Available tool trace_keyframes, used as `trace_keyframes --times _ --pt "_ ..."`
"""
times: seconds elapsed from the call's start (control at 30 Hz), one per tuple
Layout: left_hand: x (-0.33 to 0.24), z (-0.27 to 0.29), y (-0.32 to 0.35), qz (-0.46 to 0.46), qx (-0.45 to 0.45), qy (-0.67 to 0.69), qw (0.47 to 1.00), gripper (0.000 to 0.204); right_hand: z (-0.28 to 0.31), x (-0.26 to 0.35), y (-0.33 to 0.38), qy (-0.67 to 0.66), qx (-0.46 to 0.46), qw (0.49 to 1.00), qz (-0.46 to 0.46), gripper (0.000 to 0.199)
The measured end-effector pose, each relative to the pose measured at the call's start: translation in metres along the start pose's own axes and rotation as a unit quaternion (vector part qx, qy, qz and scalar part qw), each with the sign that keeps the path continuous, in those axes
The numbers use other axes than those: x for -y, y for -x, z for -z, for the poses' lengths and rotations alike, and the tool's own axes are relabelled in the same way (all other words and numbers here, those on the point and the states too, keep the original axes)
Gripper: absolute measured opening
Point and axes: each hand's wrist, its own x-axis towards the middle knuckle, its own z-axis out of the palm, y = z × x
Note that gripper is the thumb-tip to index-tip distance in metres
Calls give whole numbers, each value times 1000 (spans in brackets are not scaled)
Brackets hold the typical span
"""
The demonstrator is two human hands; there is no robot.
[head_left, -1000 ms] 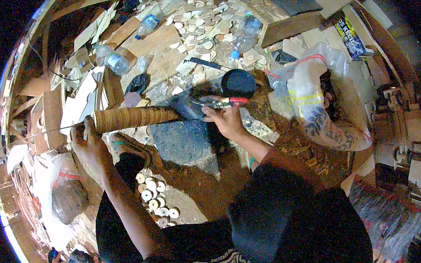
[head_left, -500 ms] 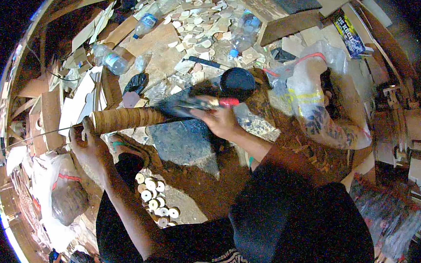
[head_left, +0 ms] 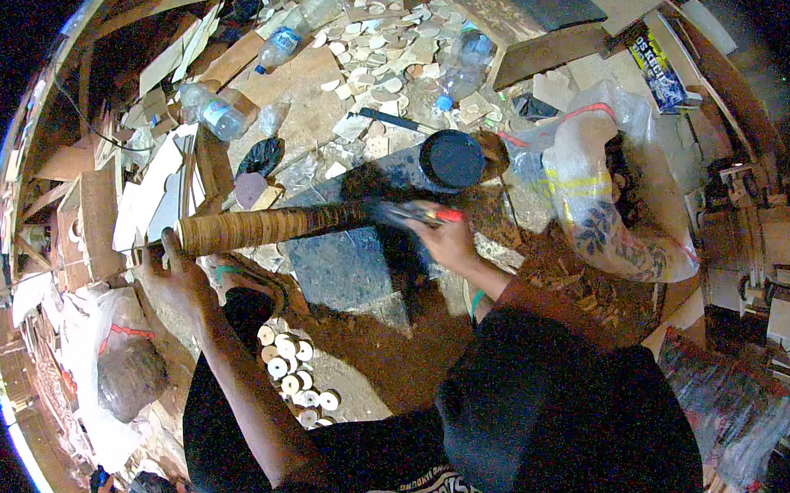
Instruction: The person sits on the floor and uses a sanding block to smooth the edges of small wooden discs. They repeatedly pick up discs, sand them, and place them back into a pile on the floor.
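Observation:
My left hand (head_left: 178, 277) is closed at the left end of a long stack of round wooden discs (head_left: 254, 229), threaded on a thin rod. The stack slants up to the right; its left part is bare wood and its right part is darkened. My right hand (head_left: 450, 243) grips what looks like a paintbrush (head_left: 406, 212), smeared by motion, with a red part at the handle. Its head is at the dark right end of the stack. Just beyond stands a round black container (head_left: 452, 159). Below the stack lies a dark, stained board (head_left: 343, 266).
Loose pale discs (head_left: 299, 373) lie near my left forearm, and many wood pieces (head_left: 381, 53) are scattered at the back. Plastic bottles (head_left: 212, 113) lie at the far left. A clear plastic bag (head_left: 591, 187) is at the right, another bag (head_left: 126, 356) at the left.
My right hand and the brush have moved right along the stack, uncovering more of its darkened right part. My left hand has shifted slightly right and down, still at the left end.

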Motion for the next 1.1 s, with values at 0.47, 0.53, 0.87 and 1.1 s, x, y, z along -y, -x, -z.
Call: trace_keyframes --times 0.47,0.53,0.87,1.1 --pt "6 3 -1 75 12 50 996 45 117 74 -70 198 -138 960 144 24" --pt "2 7 1 51 42 35 997 44 114 66 -73 252 -142 950 120 30" --pt "-25 8 11 93 49 83 991 44 106 72 -77 288 -95 947 104 25" --pt "-49 3 17 42 -5 71 997 41 76 98 -57 -66 -21 994 81 22"
